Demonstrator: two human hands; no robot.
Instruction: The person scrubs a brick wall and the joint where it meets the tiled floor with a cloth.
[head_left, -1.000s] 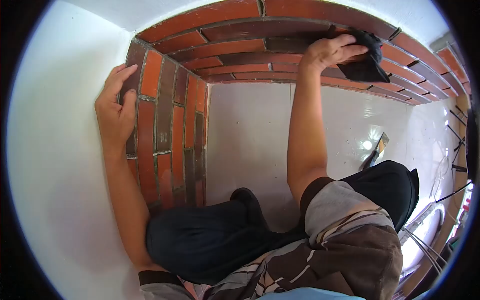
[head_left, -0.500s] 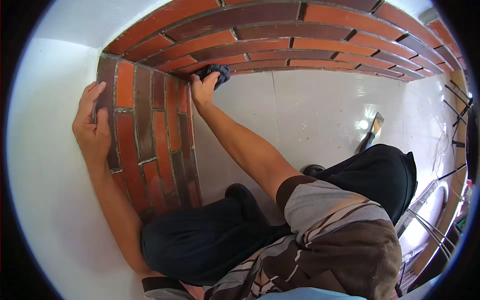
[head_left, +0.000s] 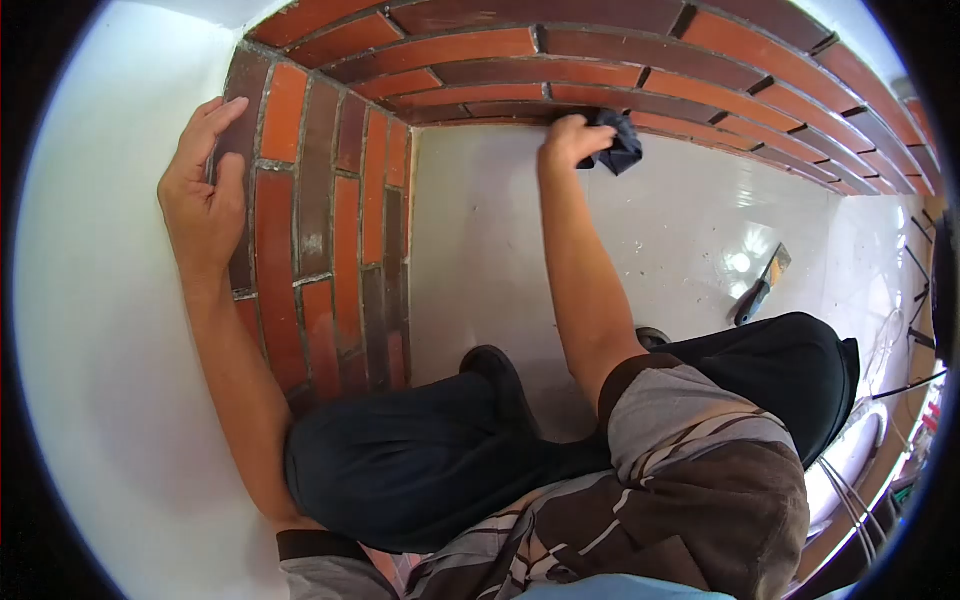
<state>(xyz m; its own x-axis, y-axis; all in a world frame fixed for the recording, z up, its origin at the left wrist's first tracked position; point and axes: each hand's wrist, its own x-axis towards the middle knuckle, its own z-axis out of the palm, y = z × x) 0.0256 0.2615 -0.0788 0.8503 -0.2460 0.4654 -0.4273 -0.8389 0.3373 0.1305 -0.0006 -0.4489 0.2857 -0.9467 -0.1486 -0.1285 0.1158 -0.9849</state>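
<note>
We can read no words, numbers, labels, brand marks or signs anywhere in this view. The brick facing (head_left: 300, 200), the white floor tiles (head_left: 480, 250), the dark cloth (head_left: 622, 148) gripped in the right hand (head_left: 568, 140) and the patterned shirt (head_left: 690, 490) show no lettering we can make out. The scraper (head_left: 757, 290) lying on the tiles is too small for us to tell whether it carries any marking.
</note>
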